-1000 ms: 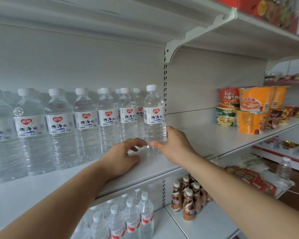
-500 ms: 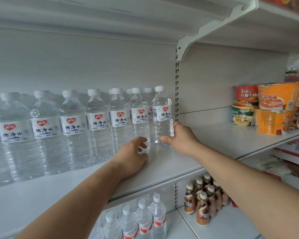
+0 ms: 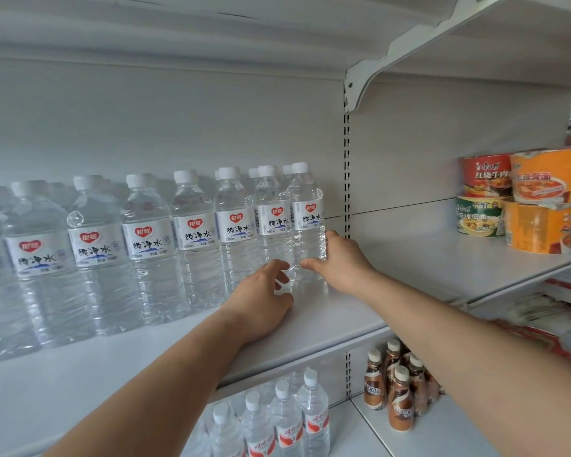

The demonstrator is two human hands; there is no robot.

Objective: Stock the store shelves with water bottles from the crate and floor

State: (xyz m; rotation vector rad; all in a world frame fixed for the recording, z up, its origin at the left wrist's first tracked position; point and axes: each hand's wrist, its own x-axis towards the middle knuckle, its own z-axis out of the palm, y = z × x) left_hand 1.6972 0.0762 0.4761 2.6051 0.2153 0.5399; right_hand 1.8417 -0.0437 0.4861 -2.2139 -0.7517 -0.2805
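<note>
Nearest, two bare forearms reaching up from the bottom edge toward a white store shelf [image 3: 337, 321]. Beneath that shelf, on the lower shelf, a group of clear bottles [image 3: 285, 420] with red-and-white labels and, to their right, a cluster of brown coffee bottles [image 3: 399, 394].

Next, the left hand [image 3: 261, 300] resting on the shelf's bare front, fingers [image 3: 279, 266] loosely curled and gripping nothing, tips just in front of the foot of the second-last bottle [image 3: 272, 225]; touching or not, impossible to tell. Just beside it, the right hand [image 3: 342, 262] wrapped low round the end bottle [image 3: 308, 222], thumb across the front, fingers curled round the right side.

That end bottle upright on the shelf, white cap on, closing the right end of a long row of water bottles [image 3: 145, 249] with white labels and red hearts, more caps behind.

Farther right, past the slotted upright [image 3: 346, 179], stacked instant-noodle cups [image 3: 521, 199], well apart from the water. Overhead, a white bracket [image 3: 409, 51] under the next shelf up.
</note>
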